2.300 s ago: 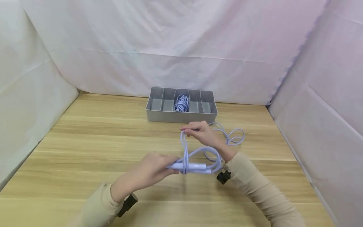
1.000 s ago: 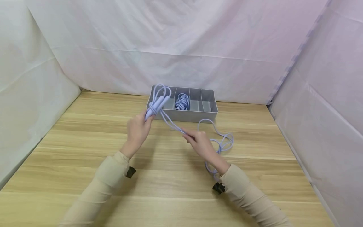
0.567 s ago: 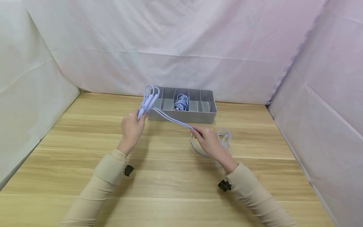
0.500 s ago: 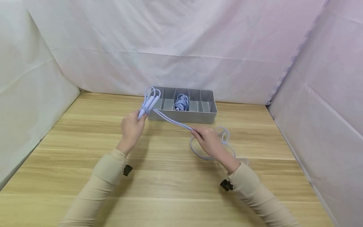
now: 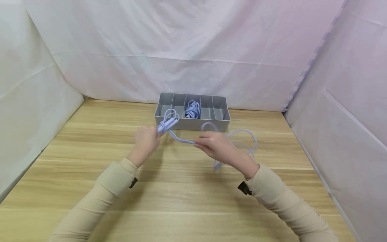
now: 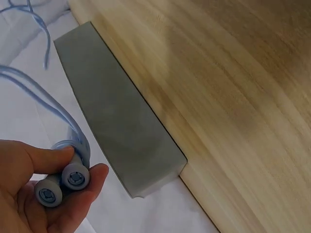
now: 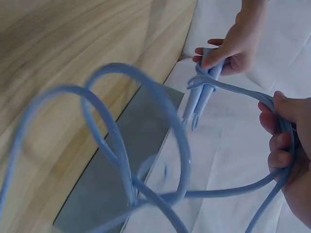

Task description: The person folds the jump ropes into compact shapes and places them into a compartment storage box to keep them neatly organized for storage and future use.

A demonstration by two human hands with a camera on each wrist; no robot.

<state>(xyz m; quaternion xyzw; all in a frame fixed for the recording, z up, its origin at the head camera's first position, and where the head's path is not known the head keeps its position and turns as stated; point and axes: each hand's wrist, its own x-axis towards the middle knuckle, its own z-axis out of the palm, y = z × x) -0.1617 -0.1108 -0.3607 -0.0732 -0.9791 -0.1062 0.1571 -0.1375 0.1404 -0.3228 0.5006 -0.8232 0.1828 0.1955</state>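
Note:
A lavender-blue jump rope (image 5: 169, 124) is held between both hands above the table. My left hand (image 5: 146, 142) grips its two handles side by side; in the left wrist view the round handle ends (image 6: 76, 176) stick out between thumb and fingers. Cord is wound round the handles and loops past their far ends. A doubled length of cord (image 7: 238, 89) runs slightly slack to my right hand (image 5: 218, 146), whose fingers curl round it in the right wrist view. Beyond that hand, loose loops (image 7: 182, 141) of the rope hang and swing, partly blurred.
Behind the hands, a grey divided box (image 5: 208, 125) stands near the back of the wooden table (image 5: 181, 208). Its middle compartment holds a bundled lavender-blue cord (image 5: 192, 110). White cloth (image 5: 187, 40) hangs behind and at both sides.
Earlier, cord was wound round the handles and pulled out taut. Since then my left hand has lowered and moved right, my right hand slightly left, slackening the cord; the loose loops have swung up.

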